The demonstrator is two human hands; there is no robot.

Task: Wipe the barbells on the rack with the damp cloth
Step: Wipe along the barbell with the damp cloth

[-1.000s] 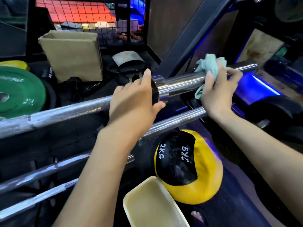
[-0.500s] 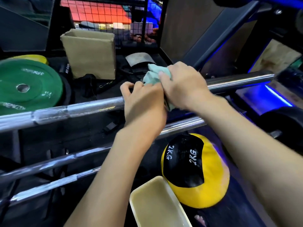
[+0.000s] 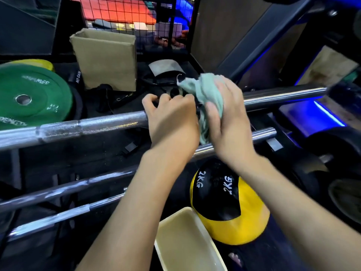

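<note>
Gym storage rack, dim, blue-lit. Top barbell (image 3: 88,126): chrome, knurled, lying across the rack; wiping under way at its collar. Cloth (image 3: 203,90): pale green, bunched, clamped by right hand (image 3: 226,118) against the bar. Left hand (image 3: 172,118) curls round the shaft. Lower bars (image 3: 68,188) apparently unwiped. Nearby: ball (image 3: 244,222), tray (image 3: 185,241), green plate (image 3: 33,96).

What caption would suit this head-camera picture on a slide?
Right hand wipes the top barbell with a green cloth while the left hand grips the bar.
</note>
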